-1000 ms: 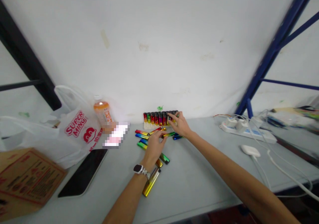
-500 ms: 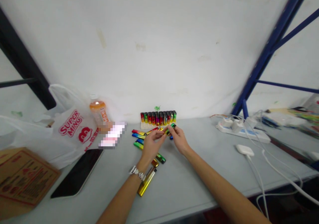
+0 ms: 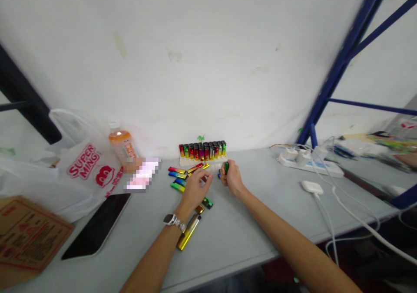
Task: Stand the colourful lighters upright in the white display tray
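Observation:
A white tray (image 3: pixel 182 161) against the wall holds a row of several colourful lighters (image 3: pixel 202 149) standing upright. Several loose lighters (image 3: pixel 177 172) lie on the grey table in front of it. My right hand (image 3: pixel 231 179) is closed round a green lighter (image 3: pixel 226 167), held upright just in front of the tray. My left hand (image 3: pixel 194 189), with a watch on the wrist, rests over the loose lighters with fingers curled on one; which one is partly hidden. A gold lighter (image 3: pixel 188 232) lies beside my left forearm.
A black phone (image 3: pixel 97 224) lies at the left, next to a white plastic bag (image 3: pixel 81 171), an orange drink bottle (image 3: pixel 121 144) and a cardboard box (image 3: pixel 22 236). A power strip (image 3: pixel 309 162), a white charger (image 3: pixel 312 187) and cables sit at the right. Blue shelf struts rise behind.
My right hand came back from the tray's row, took a green lighter that both hands were touching, and now holds it upright. My left hand dropped back onto the loose lighters.

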Demonstrator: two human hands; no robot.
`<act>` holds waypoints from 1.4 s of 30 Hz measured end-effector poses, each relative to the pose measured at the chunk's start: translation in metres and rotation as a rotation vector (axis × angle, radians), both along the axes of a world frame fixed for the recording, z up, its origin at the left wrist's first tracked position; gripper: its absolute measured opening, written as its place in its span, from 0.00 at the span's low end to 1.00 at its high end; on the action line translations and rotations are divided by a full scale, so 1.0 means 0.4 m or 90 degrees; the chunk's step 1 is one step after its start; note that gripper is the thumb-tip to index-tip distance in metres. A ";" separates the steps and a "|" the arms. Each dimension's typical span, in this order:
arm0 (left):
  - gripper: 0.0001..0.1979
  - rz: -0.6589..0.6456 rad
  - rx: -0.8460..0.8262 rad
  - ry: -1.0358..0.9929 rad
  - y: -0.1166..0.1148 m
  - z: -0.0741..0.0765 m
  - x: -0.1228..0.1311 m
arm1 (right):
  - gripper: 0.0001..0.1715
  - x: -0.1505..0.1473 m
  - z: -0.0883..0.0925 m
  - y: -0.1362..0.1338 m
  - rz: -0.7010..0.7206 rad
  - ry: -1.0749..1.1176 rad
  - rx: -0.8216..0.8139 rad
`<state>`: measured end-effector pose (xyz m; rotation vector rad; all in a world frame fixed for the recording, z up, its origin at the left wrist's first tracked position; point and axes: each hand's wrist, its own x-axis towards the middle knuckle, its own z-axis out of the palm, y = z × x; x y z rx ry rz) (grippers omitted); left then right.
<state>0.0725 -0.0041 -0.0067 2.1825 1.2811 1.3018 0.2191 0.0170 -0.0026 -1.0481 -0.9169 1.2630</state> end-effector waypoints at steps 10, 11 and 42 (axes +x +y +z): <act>0.11 0.001 -0.010 0.008 0.007 -0.008 -0.004 | 0.28 -0.002 0.001 -0.014 0.093 0.086 -0.036; 0.11 0.001 -0.010 0.010 0.007 -0.007 -0.004 | 0.29 0.000 0.002 -0.014 0.112 0.100 -0.047; 0.21 0.133 -0.027 0.362 0.056 -0.024 0.012 | 0.15 0.139 0.029 0.229 -0.026 -0.524 0.390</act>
